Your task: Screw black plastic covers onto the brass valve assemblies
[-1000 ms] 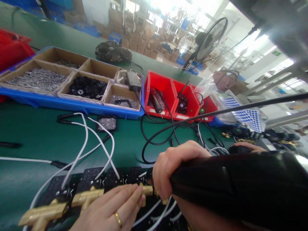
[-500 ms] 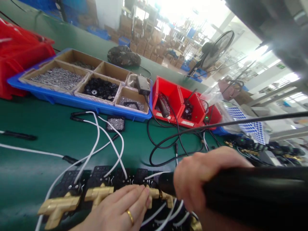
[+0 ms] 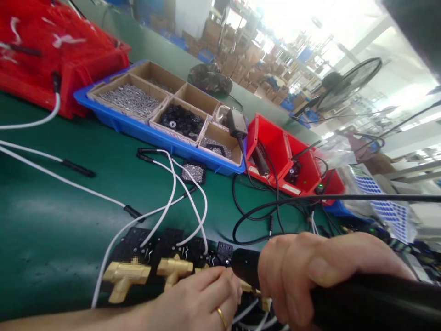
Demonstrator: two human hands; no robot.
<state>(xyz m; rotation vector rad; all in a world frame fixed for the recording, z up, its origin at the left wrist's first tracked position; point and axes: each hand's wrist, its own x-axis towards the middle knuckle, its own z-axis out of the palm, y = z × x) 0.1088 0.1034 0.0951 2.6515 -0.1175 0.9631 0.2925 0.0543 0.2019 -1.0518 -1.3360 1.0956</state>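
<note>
Black power tool (image 3: 365,303): thick matt barrel, lower right, nose at the brass row. Right hand (image 3: 310,271) clamped round it.
Brass tee fittings (image 3: 172,267): row on black blocks (image 3: 136,239) with white leads (image 3: 174,188), near edge. Left hand (image 3: 203,305) lies on them, fingers flat.
Green mat (image 3: 51,207). Blue tray (image 3: 155,135), cardboard compartments. Red bins (image 3: 272,138). Fan (image 3: 354,82). Cartons (image 3: 241,59) behind.
</note>
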